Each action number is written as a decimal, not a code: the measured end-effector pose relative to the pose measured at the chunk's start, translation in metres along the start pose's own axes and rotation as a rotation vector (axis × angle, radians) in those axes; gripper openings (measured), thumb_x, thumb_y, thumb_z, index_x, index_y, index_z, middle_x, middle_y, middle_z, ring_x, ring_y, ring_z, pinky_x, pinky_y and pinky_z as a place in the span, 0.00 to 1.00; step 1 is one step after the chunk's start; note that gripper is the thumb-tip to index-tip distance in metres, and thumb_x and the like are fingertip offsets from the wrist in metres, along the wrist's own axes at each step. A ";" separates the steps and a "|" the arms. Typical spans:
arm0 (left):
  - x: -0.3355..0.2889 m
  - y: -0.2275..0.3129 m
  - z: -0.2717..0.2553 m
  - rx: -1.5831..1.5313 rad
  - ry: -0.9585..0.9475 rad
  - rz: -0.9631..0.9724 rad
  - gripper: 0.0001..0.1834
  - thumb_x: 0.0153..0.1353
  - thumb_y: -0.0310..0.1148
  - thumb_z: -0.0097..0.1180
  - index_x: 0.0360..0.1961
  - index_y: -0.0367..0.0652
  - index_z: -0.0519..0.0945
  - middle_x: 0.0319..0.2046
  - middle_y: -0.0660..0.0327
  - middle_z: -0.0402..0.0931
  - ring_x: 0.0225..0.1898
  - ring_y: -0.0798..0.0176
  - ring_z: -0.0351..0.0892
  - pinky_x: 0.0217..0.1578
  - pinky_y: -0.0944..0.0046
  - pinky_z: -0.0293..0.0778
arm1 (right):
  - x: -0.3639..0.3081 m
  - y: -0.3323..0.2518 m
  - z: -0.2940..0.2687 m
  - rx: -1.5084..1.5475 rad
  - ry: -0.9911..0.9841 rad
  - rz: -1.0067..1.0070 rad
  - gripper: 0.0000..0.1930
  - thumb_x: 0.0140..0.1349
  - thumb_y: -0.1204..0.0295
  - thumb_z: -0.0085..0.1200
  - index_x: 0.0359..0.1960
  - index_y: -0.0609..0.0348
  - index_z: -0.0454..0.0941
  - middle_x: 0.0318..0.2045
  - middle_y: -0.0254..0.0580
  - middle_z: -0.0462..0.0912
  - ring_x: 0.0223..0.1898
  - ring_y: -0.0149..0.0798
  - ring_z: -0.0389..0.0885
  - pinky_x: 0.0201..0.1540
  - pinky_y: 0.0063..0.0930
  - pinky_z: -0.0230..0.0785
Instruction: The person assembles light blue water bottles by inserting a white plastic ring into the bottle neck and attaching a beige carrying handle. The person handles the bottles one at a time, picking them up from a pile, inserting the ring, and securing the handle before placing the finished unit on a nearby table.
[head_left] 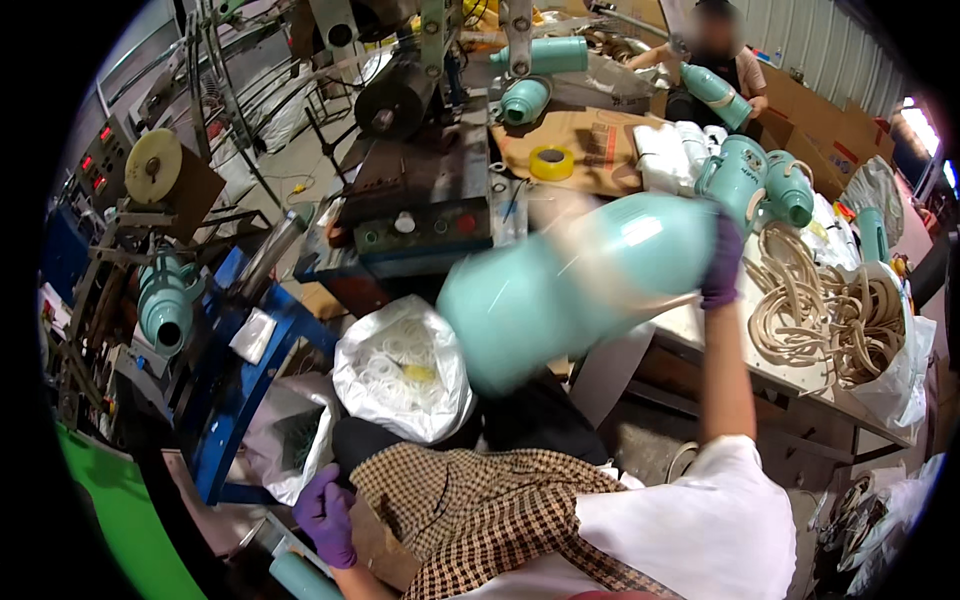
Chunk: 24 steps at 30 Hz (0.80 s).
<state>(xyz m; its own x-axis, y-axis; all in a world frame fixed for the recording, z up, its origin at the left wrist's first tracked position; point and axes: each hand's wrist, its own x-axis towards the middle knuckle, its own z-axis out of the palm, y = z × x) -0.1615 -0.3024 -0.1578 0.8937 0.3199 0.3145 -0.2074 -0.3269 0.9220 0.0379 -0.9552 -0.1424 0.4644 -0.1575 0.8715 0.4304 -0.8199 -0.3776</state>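
A large teal thermos flask [530, 290] with a pale beige band lies slanted across the middle, smeared by motion. My right hand [722, 258], in a purple glove, grips its upper right end; some of the fingers are hidden behind it. Low at the left, beside my knee, is my left hand [327, 515], also gloved in purple. Its fingers are curled in, and whatever they may hold is hidden. Just left of the flask's lower end, a white sack [372, 400] holds many translucent white rings and a yellowish piece. Another teal flask [290, 572] shows partly below my left hand.
A dark press machine [415, 190] with buttons stands ahead. On the right table are several teal flasks [738, 178], coiled beige straps [785, 300] and a tape roll [551, 163] on cardboard. Across it a person [715, 70] handles another flask. A blue frame [245, 390] stands left.
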 end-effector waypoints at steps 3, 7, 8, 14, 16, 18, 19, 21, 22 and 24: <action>0.019 -0.010 -0.004 0.033 0.011 -0.056 0.13 0.71 0.28 0.52 0.50 0.33 0.82 0.20 0.65 0.75 0.19 0.75 0.69 0.22 0.73 0.65 | 0.001 0.082 -0.104 1.003 0.612 0.812 0.25 0.77 0.55 0.38 0.62 0.60 0.73 0.56 0.44 0.81 0.53 0.45 0.82 0.58 0.39 0.76; 0.071 -0.041 0.017 -0.039 0.008 -0.114 0.12 0.72 0.31 0.54 0.50 0.37 0.83 0.21 0.67 0.75 0.18 0.75 0.69 0.21 0.73 0.64 | -0.005 0.265 -0.232 0.190 0.542 0.792 0.28 0.70 0.49 0.44 0.67 0.49 0.68 0.61 0.47 0.76 0.60 0.49 0.77 0.62 0.48 0.73; 0.091 -0.063 0.034 -0.129 -0.071 -0.176 0.12 0.71 0.31 0.55 0.51 0.37 0.83 0.21 0.67 0.75 0.18 0.76 0.68 0.21 0.73 0.63 | 0.018 0.289 -0.316 -0.541 0.398 0.578 0.28 0.67 0.56 0.54 0.67 0.49 0.67 0.60 0.46 0.76 0.58 0.50 0.77 0.60 0.48 0.73; 0.156 -0.028 -0.011 0.799 -0.096 0.391 0.29 0.61 0.36 0.64 0.64 0.46 0.76 0.55 0.50 0.79 0.59 0.48 0.77 0.59 0.52 0.74 | 0.034 0.308 -0.137 -0.409 -0.048 0.515 0.25 0.72 0.61 0.51 0.67 0.58 0.69 0.60 0.48 0.78 0.59 0.45 0.77 0.64 0.39 0.68; 0.203 -0.022 -0.026 1.063 0.113 0.616 0.38 0.51 0.45 0.70 0.65 0.50 0.75 0.59 0.49 0.74 0.60 0.41 0.74 0.60 0.47 0.71 | -0.006 0.282 -0.081 -0.088 0.007 0.496 0.24 0.73 0.63 0.50 0.67 0.62 0.70 0.59 0.49 0.78 0.59 0.43 0.76 0.65 0.36 0.66; 0.254 0.002 -0.051 1.326 0.183 0.695 0.46 0.47 0.46 0.71 0.69 0.54 0.68 0.66 0.50 0.67 0.67 0.41 0.65 0.63 0.43 0.65 | -0.044 0.191 0.003 0.273 -0.111 0.522 0.24 0.75 0.65 0.49 0.67 0.65 0.71 0.59 0.50 0.79 0.60 0.42 0.76 0.66 0.34 0.64; 0.276 0.008 -0.068 1.447 0.257 0.704 0.49 0.47 0.46 0.71 0.71 0.55 0.64 0.68 0.51 0.63 0.70 0.39 0.60 0.65 0.41 0.61 | -0.057 0.103 0.043 0.336 -0.249 0.475 0.20 0.73 0.69 0.49 0.63 0.65 0.73 0.57 0.48 0.79 0.59 0.41 0.75 0.66 0.35 0.63; 0.320 0.014 -0.092 1.675 0.341 0.559 0.49 0.48 0.45 0.71 0.73 0.63 0.63 0.73 0.51 0.57 0.71 0.35 0.57 0.64 0.36 0.62 | -0.085 -0.073 0.116 0.455 -0.525 0.381 0.13 0.70 0.77 0.48 0.54 0.64 0.77 0.54 0.43 0.79 0.59 0.40 0.73 0.66 0.37 0.62; 0.345 0.015 -0.104 1.812 0.389 0.509 0.50 0.49 0.45 0.71 0.74 0.67 0.62 0.74 0.52 0.55 0.72 0.33 0.55 0.63 0.34 0.63 | -0.093 -0.111 0.138 0.579 -0.581 0.132 0.14 0.64 0.81 0.50 0.51 0.62 0.79 0.54 0.45 0.79 0.58 0.43 0.74 0.66 0.38 0.61; 0.378 0.008 -0.138 1.904 0.299 0.054 0.43 0.56 0.40 0.65 0.73 0.72 0.61 0.75 0.50 0.54 0.71 0.28 0.55 0.61 0.32 0.65 | -0.102 -0.179 0.153 0.591 -0.683 -0.062 0.15 0.56 0.84 0.55 0.46 0.60 0.82 0.53 0.48 0.79 0.58 0.48 0.76 0.61 0.37 0.68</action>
<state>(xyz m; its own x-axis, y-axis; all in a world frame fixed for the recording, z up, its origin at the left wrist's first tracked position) 0.1201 -0.0615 0.0001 0.7724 0.3288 0.5434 0.5974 -0.6667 -0.4456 0.0315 -0.7080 -0.2117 0.7042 0.3929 0.5914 0.7098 -0.3699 -0.5995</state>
